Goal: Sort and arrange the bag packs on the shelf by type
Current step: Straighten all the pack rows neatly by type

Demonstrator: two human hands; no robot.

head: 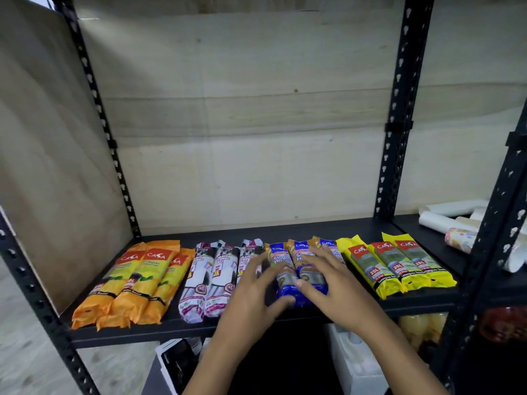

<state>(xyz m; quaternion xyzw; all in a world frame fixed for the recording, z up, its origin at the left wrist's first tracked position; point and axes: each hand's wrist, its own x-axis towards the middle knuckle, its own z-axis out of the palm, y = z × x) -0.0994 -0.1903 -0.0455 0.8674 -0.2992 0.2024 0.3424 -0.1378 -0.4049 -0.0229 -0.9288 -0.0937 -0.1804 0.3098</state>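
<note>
On the black shelf (299, 232), the orange packs (142, 275) lie at the left, then the white drawstring packs (211, 275). The left hand (253, 283) and the right hand (328, 277) rest with spread fingers on the blue packs (278, 258) in the middle, probably to press them together as one group. The yellow packs (399, 263) lie at the right.

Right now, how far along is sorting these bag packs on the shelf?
Done: the orange packs, white drawstring packs and yellow packs each lie grouped side by side on the shelf. In hand: the left hand and right hand rest on the blue packs. Left: probably just squaring that blue group.
</note>
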